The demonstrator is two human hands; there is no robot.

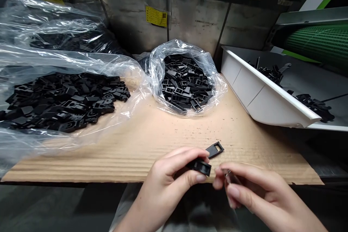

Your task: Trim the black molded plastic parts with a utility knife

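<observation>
Clear bags [157, 69] hold black parts [187, 81]; our left hand [170, 174] pinches a black piece [202, 168], our right hand [257, 190] a shiny object [231, 177].

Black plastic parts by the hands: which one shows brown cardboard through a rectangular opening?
The flat, oblong black plastic part just beyond the left hand; its end opening frames brown cardboard. The black part pinched in that hand shows none.

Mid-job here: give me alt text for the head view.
The left hand holds a small black plastic part near the right hand, which pinches a small shiny piece, partly hidden. Beyond, a brown cardboard sheet bears clear plastic bags of loose black plastic parts, with a large white tray at the right.
</observation>
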